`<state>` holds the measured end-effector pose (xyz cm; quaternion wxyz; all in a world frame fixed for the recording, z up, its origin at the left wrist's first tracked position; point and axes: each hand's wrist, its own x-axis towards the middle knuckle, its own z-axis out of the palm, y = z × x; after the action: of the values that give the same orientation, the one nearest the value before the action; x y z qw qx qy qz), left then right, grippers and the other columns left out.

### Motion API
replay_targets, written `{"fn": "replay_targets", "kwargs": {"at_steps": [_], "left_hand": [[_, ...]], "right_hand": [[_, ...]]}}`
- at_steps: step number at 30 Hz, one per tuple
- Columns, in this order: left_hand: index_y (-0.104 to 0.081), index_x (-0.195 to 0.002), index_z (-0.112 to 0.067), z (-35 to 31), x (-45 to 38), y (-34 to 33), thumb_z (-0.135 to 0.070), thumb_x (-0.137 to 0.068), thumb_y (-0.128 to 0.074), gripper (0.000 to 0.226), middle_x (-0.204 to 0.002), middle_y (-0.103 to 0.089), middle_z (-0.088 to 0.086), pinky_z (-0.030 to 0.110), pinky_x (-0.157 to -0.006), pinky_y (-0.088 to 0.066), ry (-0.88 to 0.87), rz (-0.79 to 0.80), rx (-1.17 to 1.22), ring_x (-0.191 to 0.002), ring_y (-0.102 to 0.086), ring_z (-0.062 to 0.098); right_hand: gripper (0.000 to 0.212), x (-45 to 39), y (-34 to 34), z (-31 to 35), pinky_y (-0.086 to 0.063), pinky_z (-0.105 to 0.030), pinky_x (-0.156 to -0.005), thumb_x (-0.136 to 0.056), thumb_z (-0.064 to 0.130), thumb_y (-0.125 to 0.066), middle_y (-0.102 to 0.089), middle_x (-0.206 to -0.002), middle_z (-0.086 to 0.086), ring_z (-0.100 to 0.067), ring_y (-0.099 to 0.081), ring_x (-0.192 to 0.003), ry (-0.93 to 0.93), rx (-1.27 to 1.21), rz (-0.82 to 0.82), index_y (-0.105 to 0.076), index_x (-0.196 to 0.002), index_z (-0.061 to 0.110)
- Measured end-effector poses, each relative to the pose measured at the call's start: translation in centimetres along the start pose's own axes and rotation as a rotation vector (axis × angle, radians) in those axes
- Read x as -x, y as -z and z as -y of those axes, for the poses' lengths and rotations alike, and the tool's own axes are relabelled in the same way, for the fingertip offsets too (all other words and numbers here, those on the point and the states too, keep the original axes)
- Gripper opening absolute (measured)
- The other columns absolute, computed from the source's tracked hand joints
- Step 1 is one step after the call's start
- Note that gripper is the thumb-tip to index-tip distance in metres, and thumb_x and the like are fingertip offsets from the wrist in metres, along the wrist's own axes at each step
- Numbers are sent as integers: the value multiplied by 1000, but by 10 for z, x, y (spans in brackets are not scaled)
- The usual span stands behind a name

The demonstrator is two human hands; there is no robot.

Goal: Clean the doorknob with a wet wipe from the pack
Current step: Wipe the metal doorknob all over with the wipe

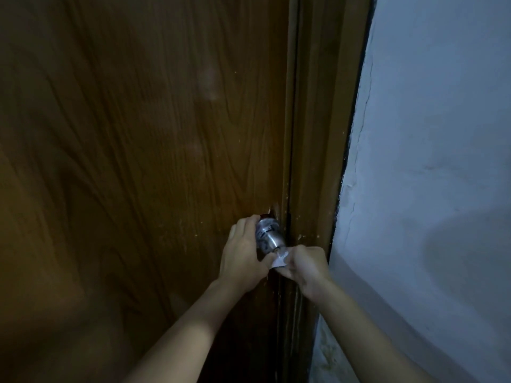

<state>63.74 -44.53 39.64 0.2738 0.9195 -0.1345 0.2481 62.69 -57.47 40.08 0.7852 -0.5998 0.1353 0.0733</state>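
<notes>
A round silver doorknob [269, 236] sticks out of the brown wooden door [143, 150] near its right edge. My left hand [243, 254] cups the knob from the left, fingers wrapped around its base and thumb reaching under its front. My right hand [305, 268] is closed on a small crumpled white wet wipe [279, 259], pressed against the knob's front lower face. The two hands almost touch at the wipe. The wipe pack is not in view.
The brown door frame [318, 161] runs top to bottom just right of the knob. A pale painted wall [437, 161] with a thin crack fills the right side. The scene is dim.
</notes>
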Motion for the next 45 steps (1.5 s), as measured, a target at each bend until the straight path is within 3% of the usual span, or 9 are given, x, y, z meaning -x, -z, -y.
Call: {"fn": "replay_targets", "kwargs": {"at_steps": [5, 8, 12, 14, 23, 26, 29, 32, 45], "left_hand": [[-28, -139, -16, 2, 1, -1, -32, -75, -70, 78, -133, -41, -2, 14, -91, -25, -10, -8, 2, -121, -35, 11], [-28, -139, -16, 2, 1, -1, -31, -75, -70, 78, -133, -41, -1, 15, -92, -26, -13, -4, 14, -121, -35, 11], [-27, -139, -17, 3, 1, -2, -30, -75, -70, 78, -133, -40, -2, 15, -93, -27, -5, -7, 16, -122, -35, 11], [-27, -139, -17, 2, 2, -2, -30, -76, -70, 78, -133, -40, -1, 16, -93, -27, 0, 1, 20, -122, -34, 11], [-21, -142, -20, 6, 3, 3, -38, -76, -68, 83, -143, -33, -4, 20, -99, -27, 1, 70, 64, -130, -29, 9], [-19, -143, -20, 7, 4, 9, -49, -75, -65, 87, -145, -31, -4, 19, -99, -25, -14, 124, 90, -131, -27, 9], [-20, -143, -19, 5, 5, 9, -53, -74, -65, 90, -146, -31, -3, 20, -98, -26, 1, 119, 117, -132, -27, 10], [-20, -143, -19, 4, 4, 7, -50, -72, -68, 91, -145, -30, -2, 19, -99, -25, 12, 112, 110, -132, -27, 11], [-23, -142, -18, 11, 3, 5, -41, -57, -83, 106, -141, -34, -3, 23, -101, -28, -1, 124, 56, -129, -29, 11]], "right_hand": [[28, -2, 2, 5, -55, -34, -74, -81, -13, -41, -59, -97, -21, -25, -62, -81, -132, -186, 44, -55, -104, -5], [28, -2, 3, 4, -55, -42, -77, -79, -15, -38, -59, -105, -28, -34, -64, -96, -200, -238, 115, -54, -101, -5], [29, -3, 2, 6, -59, -31, -63, -80, -14, -39, -57, -115, -26, -33, -62, -96, -151, -190, 53, -56, -101, -5], [31, -1, 3, 6, -59, -34, -71, -78, -15, -39, -54, -119, -28, -34, -63, -97, -166, -163, 100, -54, -103, -4], [21, 13, -3, 4, -57, -28, -68, -83, -10, -46, -63, -98, -19, -26, -66, -90, -70, -114, 68, -59, -98, -2], [23, 17, 0, -1, -58, -32, -69, -80, -5, -55, -69, -84, -12, -20, -68, -78, 202, 189, -101, -68, -74, 12], [15, 17, -5, -3, -48, -14, -53, -82, 4, -60, -70, -79, -9, -6, -61, -64, 598, 522, -284, -72, -88, 9], [13, 10, -5, -12, -41, 0, -51, -83, 10, -63, -72, -81, -10, -4, -57, -63, 779, 603, -324, -72, -92, 5], [9, -4, 11, -33, -46, -9, -65, -77, 7, -69, -70, -86, 3, -2, -61, -75, 834, 856, -24, -74, -83, 11]]}}
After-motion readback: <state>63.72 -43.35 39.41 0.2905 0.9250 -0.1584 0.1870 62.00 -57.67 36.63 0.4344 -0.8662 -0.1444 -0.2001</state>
